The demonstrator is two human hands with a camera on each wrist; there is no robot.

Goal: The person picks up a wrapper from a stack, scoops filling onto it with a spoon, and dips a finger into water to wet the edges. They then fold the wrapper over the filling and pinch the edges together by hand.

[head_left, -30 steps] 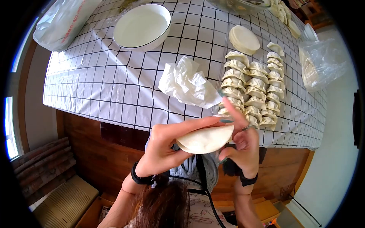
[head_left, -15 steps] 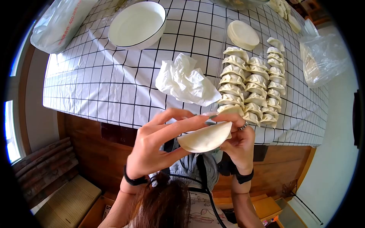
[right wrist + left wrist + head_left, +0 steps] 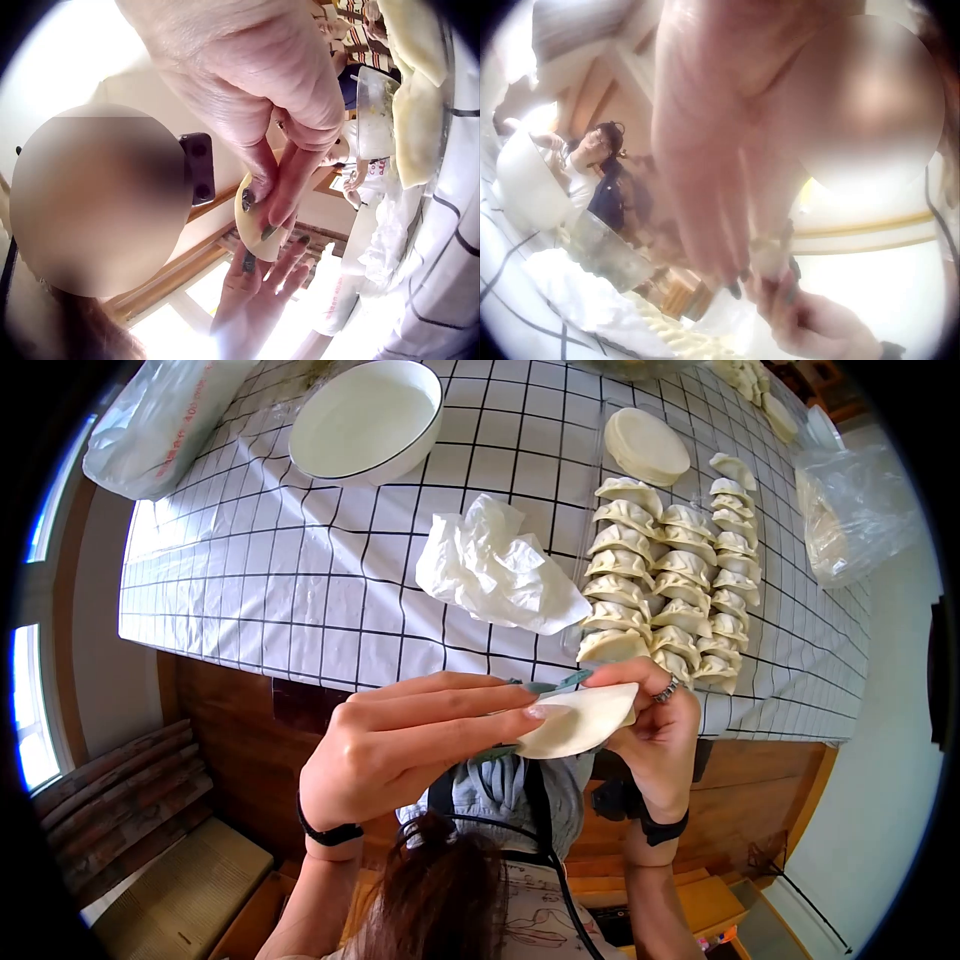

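Note:
A half-moon dumpling (image 3: 580,725) of pale dough is held up in front of the table edge, between both hands. My right hand (image 3: 655,735) pinches its right end, thumb below and index finger along the top edge. From the other side, my left hand (image 3: 385,745) holds the left end, its long fingers lying over the dough and its thumb underneath; they hide that end. In the right wrist view, the left thumb (image 3: 249,262) meets the lower tip of the dumpling (image 3: 251,217). Beyond the hands, finished dumplings (image 3: 685,595) stand in three rows.
A stack of round wrappers (image 3: 647,445) lies behind the rows. Crumpled white paper (image 3: 500,570) sits left of them, with a white bowl (image 3: 368,422) farther back. Plastic bags stand at left (image 3: 150,435) and right (image 3: 860,515). Another person (image 3: 585,165) is across the table.
My right hand went from spread fingers to pinching the dumpling's right end. The left fingers slid over the dough's left part as the left wrist moved left. The dumpling shifted slightly right.

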